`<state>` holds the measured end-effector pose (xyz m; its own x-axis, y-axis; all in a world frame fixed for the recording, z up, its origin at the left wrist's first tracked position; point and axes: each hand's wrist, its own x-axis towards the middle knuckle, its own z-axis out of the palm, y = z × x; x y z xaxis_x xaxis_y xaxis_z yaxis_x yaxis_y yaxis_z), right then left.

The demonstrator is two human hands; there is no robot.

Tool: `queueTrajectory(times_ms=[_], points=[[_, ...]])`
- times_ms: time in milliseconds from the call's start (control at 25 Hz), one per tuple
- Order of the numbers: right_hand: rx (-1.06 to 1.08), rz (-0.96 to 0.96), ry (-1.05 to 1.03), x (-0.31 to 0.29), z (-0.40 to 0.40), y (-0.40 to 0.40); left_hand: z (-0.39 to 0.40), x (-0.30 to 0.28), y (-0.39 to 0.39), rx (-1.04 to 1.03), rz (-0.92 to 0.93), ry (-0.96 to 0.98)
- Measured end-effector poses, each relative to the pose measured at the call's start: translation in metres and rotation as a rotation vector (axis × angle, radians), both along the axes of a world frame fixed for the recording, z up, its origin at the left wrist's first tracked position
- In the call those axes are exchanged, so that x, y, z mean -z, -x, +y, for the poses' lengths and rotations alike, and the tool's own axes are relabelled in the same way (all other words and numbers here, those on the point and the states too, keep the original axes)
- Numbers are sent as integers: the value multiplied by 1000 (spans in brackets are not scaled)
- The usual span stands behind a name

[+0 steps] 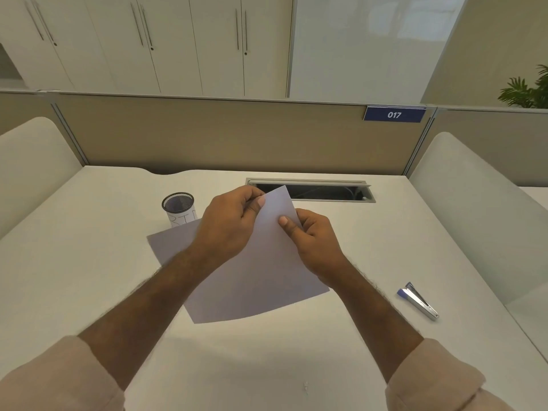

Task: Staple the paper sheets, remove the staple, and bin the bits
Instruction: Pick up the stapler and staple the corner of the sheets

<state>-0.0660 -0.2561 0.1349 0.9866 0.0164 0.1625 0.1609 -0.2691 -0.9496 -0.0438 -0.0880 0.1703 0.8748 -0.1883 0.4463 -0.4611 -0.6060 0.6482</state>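
The white paper sheets (252, 280) are held over the middle of the desk, tilted, with their far corner raised. My left hand (228, 223) pinches that far corner between thumb and fingers. My right hand (311, 241) grips the right edge just below the corner, thumb on top. No staple is visible at the corner. A blue and silver stapler (418, 301) lies on the desk to the right, apart from both hands. A black mesh cup (178, 207) with a paper label, the bin, stands at the back left behind the sheets.
A cable slot (326, 191) is cut into the white desk (89, 262) behind the hands. A small white scrap (305, 387) lies near the front edge. Beige partitions with a "017" sign (394, 114) close the back; white dividers stand on both sides.
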Motion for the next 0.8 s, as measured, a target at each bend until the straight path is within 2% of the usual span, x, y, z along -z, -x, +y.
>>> queueTrajectory(times_ms=[360, 440, 560, 640, 800], points=[[-34, 68, 4, 14, -14, 9, -2, 12, -4, -32, -33, -58], [61, 113, -33, 28, -29, 5, 3, 16, -6, -45, -32, -74], [344, 247, -76, 70, -66, -8, 10, 21, -7, -48, -34, -109], [504, 298, 31, 105, -94, -13, 13, 23, -7, -60, -32, -128], [685, 454, 422, 159, -148, -5, 18, 27, -4, -77, -20, -127]])
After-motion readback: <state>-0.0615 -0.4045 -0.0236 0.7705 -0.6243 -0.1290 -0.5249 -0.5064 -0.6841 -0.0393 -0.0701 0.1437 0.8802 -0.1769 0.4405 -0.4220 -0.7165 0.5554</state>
